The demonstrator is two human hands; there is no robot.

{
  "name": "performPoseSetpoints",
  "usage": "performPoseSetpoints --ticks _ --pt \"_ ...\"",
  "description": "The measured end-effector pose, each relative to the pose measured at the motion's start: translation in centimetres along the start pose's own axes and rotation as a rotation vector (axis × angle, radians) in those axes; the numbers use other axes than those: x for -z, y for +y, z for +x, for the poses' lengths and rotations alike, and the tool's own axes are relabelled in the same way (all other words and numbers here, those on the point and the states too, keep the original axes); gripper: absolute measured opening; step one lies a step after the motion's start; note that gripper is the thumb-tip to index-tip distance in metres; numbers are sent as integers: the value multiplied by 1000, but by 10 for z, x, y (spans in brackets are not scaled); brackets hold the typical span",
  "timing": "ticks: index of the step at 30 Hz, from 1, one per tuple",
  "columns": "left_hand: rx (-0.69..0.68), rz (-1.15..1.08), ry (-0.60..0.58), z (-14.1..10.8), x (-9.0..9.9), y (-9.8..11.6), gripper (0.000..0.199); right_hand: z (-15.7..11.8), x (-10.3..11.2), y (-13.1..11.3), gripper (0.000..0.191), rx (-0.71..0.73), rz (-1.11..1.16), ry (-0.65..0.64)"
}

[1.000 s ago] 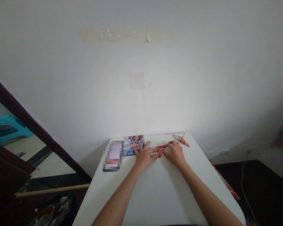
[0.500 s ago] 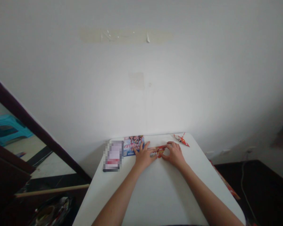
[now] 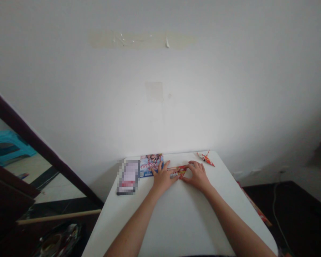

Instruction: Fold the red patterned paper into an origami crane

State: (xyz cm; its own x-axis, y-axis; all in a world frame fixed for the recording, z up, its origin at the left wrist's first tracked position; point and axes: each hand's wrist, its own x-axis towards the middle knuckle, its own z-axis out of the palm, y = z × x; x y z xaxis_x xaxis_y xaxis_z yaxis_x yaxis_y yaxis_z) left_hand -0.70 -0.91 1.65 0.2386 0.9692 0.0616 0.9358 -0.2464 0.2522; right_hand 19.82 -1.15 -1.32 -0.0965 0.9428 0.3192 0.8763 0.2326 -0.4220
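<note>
A red printed paper strip (image 3: 182, 170), apparently folded, lies on the white table (image 3: 176, 221) between my hands. My left hand (image 3: 163, 179) is spread flat; its thumb and index finger press the strip's left part, and its other fingers reach over a blue printed sheet (image 3: 148, 166). At the strip's right end, my right hand (image 3: 199, 176) is curled, with the thumb at the near edge and the index finger at the far edge. Near the table's back right corner sits a folded red and white paper crane (image 3: 206, 158).
A phone (image 3: 128, 177) with a blurred screen lies at the table's left edge. The white wall (image 3: 216, 89) rises right behind the table. A blue plastic stool (image 3: 12, 146) shows at the left, and a cable (image 3: 275, 200) runs along the floor at the right.
My right thumb has slid left along the near edge of the red paper strip. My left hand stays in place.
</note>
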Motion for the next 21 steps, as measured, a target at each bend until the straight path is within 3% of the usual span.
performPoseSetpoints --ticks 3,10,21 --pt "-12 -7 22 -1 -1 0 39 3 -2 6 46 -14 50 9" --pt "1 -33 58 -4 0 2 39 11 -4 15 15 -67 117 64" --pt "9 -29 100 -3 -4 0 40 5 -7 3 10 31 122 24"
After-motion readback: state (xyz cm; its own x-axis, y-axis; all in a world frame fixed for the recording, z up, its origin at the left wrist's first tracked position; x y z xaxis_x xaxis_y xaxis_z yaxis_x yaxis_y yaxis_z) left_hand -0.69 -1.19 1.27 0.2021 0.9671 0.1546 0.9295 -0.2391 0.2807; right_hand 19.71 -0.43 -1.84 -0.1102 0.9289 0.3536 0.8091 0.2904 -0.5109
